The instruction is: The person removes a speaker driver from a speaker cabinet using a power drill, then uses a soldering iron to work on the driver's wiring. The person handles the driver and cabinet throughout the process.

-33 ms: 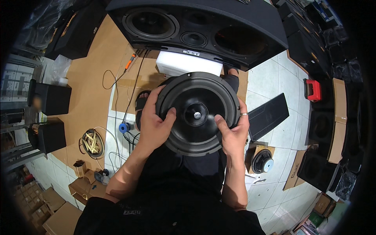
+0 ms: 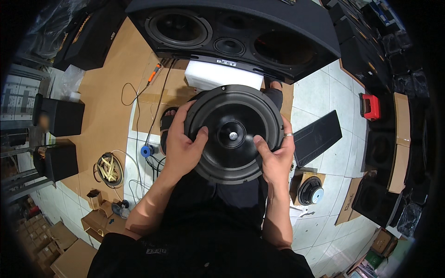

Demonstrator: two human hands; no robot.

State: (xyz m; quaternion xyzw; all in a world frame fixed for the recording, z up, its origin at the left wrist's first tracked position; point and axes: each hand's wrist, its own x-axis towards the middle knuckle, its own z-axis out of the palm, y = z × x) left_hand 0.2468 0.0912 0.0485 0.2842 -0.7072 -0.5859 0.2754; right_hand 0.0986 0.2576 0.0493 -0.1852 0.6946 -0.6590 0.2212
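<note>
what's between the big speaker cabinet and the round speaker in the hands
In the head view, a white block, seemingly foam, shows between the speaker cabinet and the round speaker.

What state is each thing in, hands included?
Speaker driver: held, front toward camera
Left hand: gripping its left rim
Right hand: gripping its right rim
Speaker cabinet: left large driver fitted, right large opening apparently driverless
Loose driver at right: back showing
Orange-handled tool: lying on cardboard

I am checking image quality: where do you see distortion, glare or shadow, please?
Head view: the cardboard strip looks curved near the dark rim; head view: the held speaker has a bright centre glint; head view: patchy shadow covers the left forearm.
</note>
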